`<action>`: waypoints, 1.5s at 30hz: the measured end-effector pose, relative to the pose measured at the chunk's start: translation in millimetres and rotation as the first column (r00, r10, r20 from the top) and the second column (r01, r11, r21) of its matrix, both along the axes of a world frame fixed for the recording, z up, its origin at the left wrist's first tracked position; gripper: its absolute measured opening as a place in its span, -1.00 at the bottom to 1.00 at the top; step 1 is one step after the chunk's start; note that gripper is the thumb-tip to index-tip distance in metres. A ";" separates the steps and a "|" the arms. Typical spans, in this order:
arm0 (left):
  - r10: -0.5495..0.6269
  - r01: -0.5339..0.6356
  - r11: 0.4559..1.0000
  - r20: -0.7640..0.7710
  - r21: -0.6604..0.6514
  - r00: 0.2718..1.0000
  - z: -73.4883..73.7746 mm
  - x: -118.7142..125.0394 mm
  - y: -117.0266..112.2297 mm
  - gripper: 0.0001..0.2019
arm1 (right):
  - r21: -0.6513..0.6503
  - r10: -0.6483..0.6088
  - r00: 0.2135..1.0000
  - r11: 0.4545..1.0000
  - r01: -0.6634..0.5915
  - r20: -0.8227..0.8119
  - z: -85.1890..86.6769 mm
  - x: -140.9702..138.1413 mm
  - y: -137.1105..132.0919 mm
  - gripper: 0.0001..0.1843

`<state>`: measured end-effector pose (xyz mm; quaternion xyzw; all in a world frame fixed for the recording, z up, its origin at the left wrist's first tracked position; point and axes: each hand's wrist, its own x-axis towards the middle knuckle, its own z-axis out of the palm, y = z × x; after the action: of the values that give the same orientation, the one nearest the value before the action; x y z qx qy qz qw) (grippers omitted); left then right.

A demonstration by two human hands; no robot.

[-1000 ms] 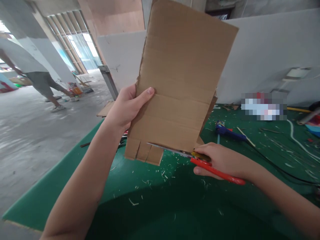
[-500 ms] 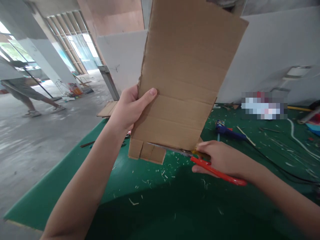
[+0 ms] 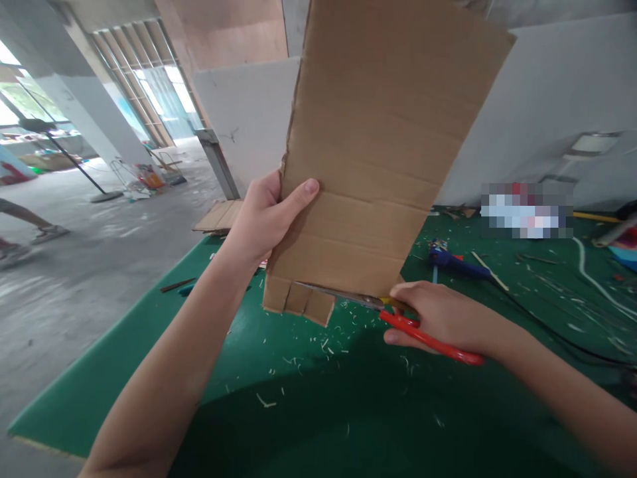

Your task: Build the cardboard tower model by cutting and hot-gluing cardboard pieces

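Observation:
My left hand (image 3: 266, 219) grips the left edge of a tall brown cardboard sheet (image 3: 378, 133), thumb across its front, holding it upright above the green table (image 3: 308, 398). My right hand (image 3: 438, 315) is closed on red-handled scissors (image 3: 423, 337). Their blades lie along the sheet's bottom edge, cutting leftward toward three short slit tabs (image 3: 298, 300) at the lower left corner.
A blue glue gun (image 3: 455, 262) with a black cable lies right of the sheet. White scraps litter the table. White panels stand behind it. A flat cardboard piece (image 3: 219, 216) lies past the table's far left corner. Another person's legs show at the far left, on the concrete floor.
The cardboard has shifted right and slightly up with my left hand. The scissors stay at its bottom edge. The person in the background has walked off to the left.

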<state>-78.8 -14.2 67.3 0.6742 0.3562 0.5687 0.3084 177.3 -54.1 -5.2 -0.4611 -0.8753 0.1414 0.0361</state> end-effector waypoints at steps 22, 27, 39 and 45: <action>0.021 -0.021 1.000 -0.017 0.007 1.000 -2.0 5.4 -5.6 -0.70 | 0.044 0.027 0.998 0.999 -0.029 0.050 -1.4 -4.4 -3.1 -0.54; 0.014 -0.014 1.000 -0.019 0.007 1.000 -3.4 3.3 -4.3 -0.67 | 0.057 0.028 0.998 0.998 -0.031 0.053 -3.4 -5.5 -0.2 -0.58; 0.002 -0.002 1.000 -0.007 0.023 1.000 -0.6 -1.9 -3.4 -0.69 | 0.237 0.032 0.986 0.969 -0.072 0.166 -3.3 -10.1 3.4 -0.50; -0.033 0.035 0.994 -0.024 0.101 0.999 -7.0 -8.5 9.5 -0.65 | 0.306 0.001 0.965 0.948 -0.084 0.263 -8.8 -12.5 5.9 -0.41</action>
<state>-87.3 -4.8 60.4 0.7014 0.3188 0.5730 0.2794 164.8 -48.1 -14.0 -0.4448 -0.8935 -0.0608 -0.0087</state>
